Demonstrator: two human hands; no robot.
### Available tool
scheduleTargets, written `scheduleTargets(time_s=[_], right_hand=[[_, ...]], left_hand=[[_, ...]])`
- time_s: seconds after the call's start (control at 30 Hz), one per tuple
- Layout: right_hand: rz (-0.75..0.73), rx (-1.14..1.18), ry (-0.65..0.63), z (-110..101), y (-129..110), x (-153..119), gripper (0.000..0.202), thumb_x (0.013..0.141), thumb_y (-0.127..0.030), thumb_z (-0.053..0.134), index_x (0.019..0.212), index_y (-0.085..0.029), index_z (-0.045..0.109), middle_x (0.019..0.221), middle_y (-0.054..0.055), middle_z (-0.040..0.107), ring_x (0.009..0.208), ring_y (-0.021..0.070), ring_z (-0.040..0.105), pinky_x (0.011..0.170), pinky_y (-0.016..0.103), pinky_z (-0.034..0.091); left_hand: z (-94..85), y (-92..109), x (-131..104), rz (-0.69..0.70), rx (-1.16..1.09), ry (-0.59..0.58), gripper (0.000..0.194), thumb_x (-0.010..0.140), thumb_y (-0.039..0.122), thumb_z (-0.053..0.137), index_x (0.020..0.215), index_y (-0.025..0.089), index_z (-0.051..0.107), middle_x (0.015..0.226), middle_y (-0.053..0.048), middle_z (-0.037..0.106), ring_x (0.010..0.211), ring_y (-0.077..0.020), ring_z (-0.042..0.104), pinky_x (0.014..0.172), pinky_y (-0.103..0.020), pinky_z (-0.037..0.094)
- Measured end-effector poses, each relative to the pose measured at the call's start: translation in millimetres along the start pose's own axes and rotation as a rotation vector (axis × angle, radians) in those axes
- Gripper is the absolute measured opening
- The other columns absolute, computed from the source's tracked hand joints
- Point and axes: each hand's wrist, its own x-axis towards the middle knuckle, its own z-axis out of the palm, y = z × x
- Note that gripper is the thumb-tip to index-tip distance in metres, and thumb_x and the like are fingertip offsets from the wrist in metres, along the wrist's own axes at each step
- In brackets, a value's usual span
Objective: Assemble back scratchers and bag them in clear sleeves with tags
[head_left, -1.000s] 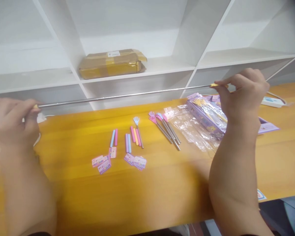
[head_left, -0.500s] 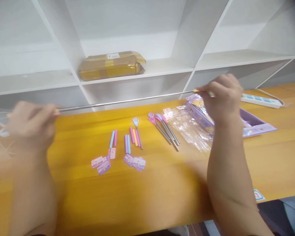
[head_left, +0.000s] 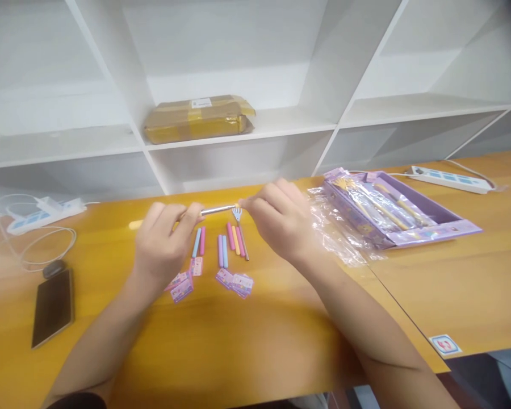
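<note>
While the left hand and right hand clasp one metal rod that spans their fingertips above the table, seven coloured tubes and one blue-headed stick lie below; the parcel label, the cards and the sticker are too blurred to read, and two power strips sit farther out, one each side

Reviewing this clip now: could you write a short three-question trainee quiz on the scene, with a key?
1. True or false: only the left hand grips the metal rod.
2. Which sits on the white shelf? A) purple box B) taped parcel C) power strip
3. What colour is the head of the hand-headed stick beside the coloured tubes?

Key: 1. False, the right hand grips it too. 2. B. 3. Light blue.
</note>
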Motion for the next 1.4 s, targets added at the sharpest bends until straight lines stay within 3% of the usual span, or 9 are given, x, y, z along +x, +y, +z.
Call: scheduleTargets(time_s=[0.2,0.43,0.77,1.07,1.4], right_hand=[[-0.078,-0.060,0.087,3,-5,-3,0.037,0.116,-0.021,0.044,0.091,-0.025,0.071,0.081,0.004,0.061,0.078,0.0197,0.042,0.072,0.037,0.027],[-0.239,-0.043,0.397,6,-5,-2,0.020,0.107,-0.012,0.063,0.090,-0.023,0.066,0.077,0.001,0.059,0.075,0.0176,0.040,0.069,0.035,0.029],[-0.302,-0.081,0.413,7,-9,-2,0.025,0.103,-0.011,0.070,0.083,-0.022,0.062,0.074,0.000,0.062,0.073,0.0168,0.038,0.067,0.034,0.031],[-0.357,-0.100,0.457,5,-11,-2,0.025,0.101,-0.010,0.074,0.082,-0.022,0.063,0.075,-0.001,0.064,0.074,0.0159,0.045,0.069,0.033,0.034],[-0.330,-0.060,0.477,6,-10,-2,0.022,0.101,-0.009,0.073,0.087,-0.023,0.063,0.078,0.000,0.067,0.076,0.0164,0.044,0.067,0.034,0.033]], left_hand=[[-6.3,5,1,0.016,-0.013,0.005,0.028,0.101,0.011,0.068,0.126,0.024,0.072,0.085,-0.005,0.071,0.070,-0.0201,0.053,0.062,-0.036,0.042],[-17.9,5,3,0.015,0.019,0.009,0.026,0.099,0.013,0.073,0.123,0.022,0.072,0.085,-0.004,0.071,0.070,-0.0187,0.053,0.063,-0.034,0.043],[-21.9,-1,4,0.008,-0.059,-0.054,0.017,0.099,0.013,0.074,0.115,0.020,0.073,0.085,-0.004,0.072,0.069,-0.0187,0.047,0.063,-0.034,0.042],[-22.9,-7,3,-0.051,-0.176,-0.095,0.009,0.103,0.019,0.070,0.112,0.022,0.072,0.087,-0.004,0.072,0.074,-0.0199,0.054,0.070,-0.034,0.046],[-17.4,-9,4,-0.015,-0.169,-0.005,0.010,0.101,0.018,0.072,0.111,0.021,0.073,0.086,-0.004,0.073,0.071,-0.0201,0.053,0.069,-0.036,0.045]])
